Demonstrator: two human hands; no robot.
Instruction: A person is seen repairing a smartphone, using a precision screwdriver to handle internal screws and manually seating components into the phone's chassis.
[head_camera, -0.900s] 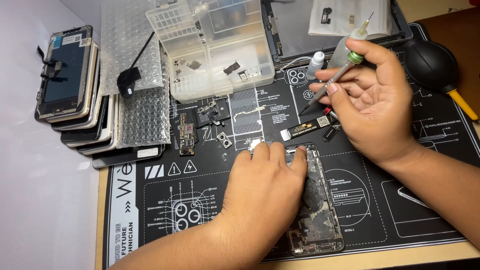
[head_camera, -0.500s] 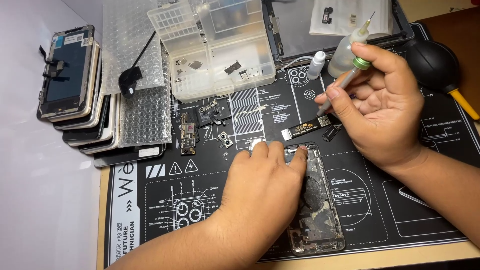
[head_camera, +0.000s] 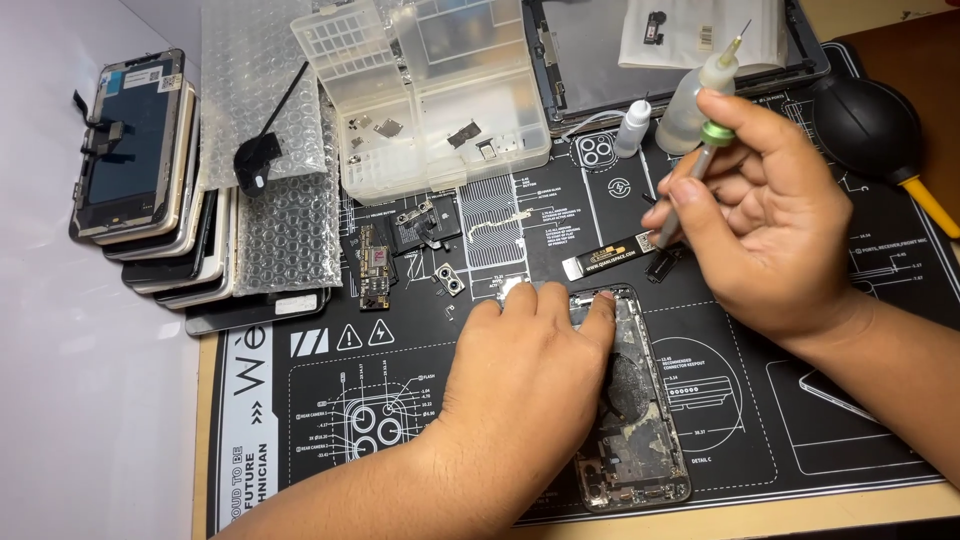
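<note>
Left hand (head_camera: 535, 385) flat, fingers together, pinning opened phone (head_camera: 630, 420) steady. Right hand (head_camera: 765, 215) at 2 o'clock, fingertips pinching screwdriver (head_camera: 700, 165), tip angled down for precision.

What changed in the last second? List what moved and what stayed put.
The right hand turned the green-collared screwdriver from slanted to more upright, shifting slightly; its grip is unchanged. The left hand stayed pressed on the opened phone. The clear parts box, stacked screens and black mat did not move.
</note>
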